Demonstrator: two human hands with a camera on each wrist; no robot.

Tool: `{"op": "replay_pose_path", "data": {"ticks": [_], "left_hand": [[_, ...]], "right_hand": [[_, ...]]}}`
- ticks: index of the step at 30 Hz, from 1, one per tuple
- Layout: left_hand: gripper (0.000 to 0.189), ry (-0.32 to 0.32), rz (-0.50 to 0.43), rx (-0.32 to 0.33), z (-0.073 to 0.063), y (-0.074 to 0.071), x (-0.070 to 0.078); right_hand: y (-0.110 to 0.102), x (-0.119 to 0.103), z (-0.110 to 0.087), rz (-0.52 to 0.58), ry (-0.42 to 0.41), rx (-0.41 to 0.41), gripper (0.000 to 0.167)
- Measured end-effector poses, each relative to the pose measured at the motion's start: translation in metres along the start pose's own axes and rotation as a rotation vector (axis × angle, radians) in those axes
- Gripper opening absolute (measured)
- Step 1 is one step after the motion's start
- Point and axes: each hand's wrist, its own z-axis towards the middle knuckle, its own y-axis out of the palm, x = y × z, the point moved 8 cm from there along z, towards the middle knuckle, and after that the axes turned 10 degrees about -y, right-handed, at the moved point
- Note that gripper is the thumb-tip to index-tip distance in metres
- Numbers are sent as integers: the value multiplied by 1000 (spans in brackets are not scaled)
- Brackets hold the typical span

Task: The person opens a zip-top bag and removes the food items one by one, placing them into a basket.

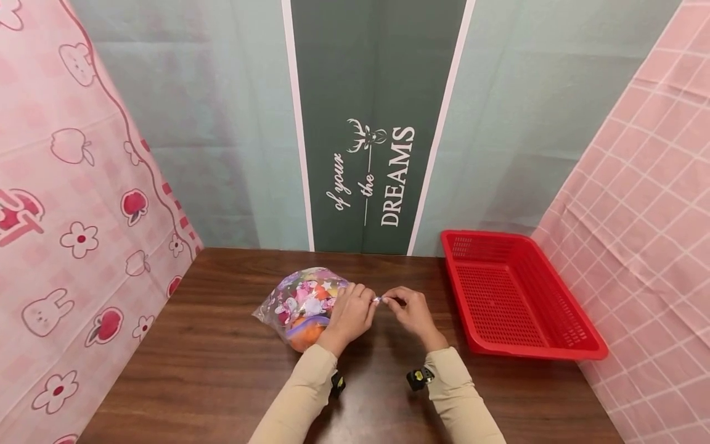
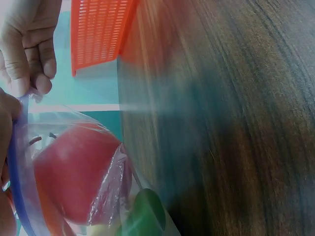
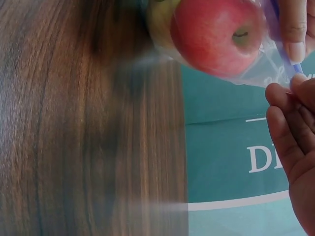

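Observation:
A clear zip bag (image 1: 302,299) with cartoon prints lies on its side on the table, filled with fruit. My left hand (image 1: 353,310) grips its purple zip strip (image 2: 18,167) close to one end. At the very end of that strip, my right hand (image 1: 413,311) pinches the corner between thumb and forefinger. Through the plastic I see a red apple (image 3: 211,34), a green piece (image 2: 145,211) and an orange fruit (image 1: 305,337). Part of the bag is hidden behind the left hand.
A red perforated plastic basket (image 1: 493,302) stands to the right of the hands. The brown wooden table (image 1: 199,370) ends at a green curtain (image 1: 377,74) at the back. Pink patterned cloths (image 1: 66,234) hang on both sides.

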Motion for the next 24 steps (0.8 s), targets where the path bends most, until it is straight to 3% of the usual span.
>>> {"op": "replay_pose_path", "data": {"ticks": [16,24], "left_hand": [[15,-42,33,46,-5,-14,-1],[15,-31,37,113,-11,-19,-6]], "right_hand": [[-1,0,1,18,-10,81,8],[-2,2,2,-10,-15,137,8]]}}
